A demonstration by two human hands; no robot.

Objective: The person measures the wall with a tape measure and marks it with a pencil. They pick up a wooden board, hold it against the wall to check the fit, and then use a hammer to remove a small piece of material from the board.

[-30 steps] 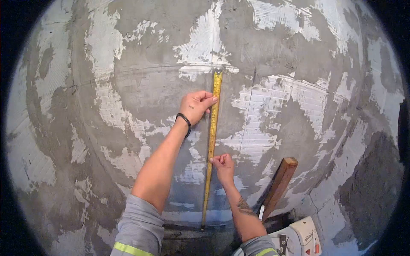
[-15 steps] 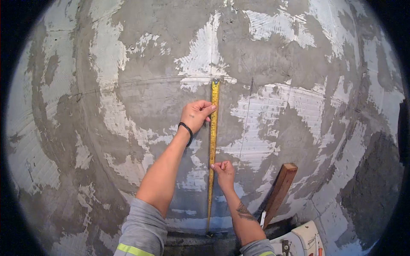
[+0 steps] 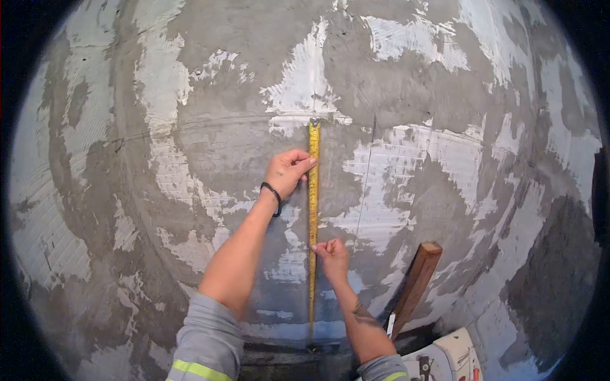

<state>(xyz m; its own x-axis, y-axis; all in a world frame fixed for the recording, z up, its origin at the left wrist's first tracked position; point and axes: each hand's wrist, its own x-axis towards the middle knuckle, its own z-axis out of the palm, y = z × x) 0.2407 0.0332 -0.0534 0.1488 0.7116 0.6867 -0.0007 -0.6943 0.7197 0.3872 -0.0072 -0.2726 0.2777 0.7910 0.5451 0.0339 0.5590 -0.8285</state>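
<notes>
A yellow tape measure blade runs upright along the patchy plastered wall. Its metal end hook is at the top, near a horizontal line scored in the plaster. My left hand pinches the blade's upper part between thumb and fingers. Lower down, my right hand pinches the blade about midway along its length. The bottom end of the tape reaches down to the dark base of the wall, where a small dark shape, too small to make out, sits.
A reddish-brown wooden beam leans against the wall right of my right hand. Below it stands a white container or case with tools on it. Thin pencil-like lines mark the wall, one vertical to the right of the tape.
The tape's top end has shifted slightly left and down along the wall, and my left hand has moved left with it. My right hand stays nearly in place.
</notes>
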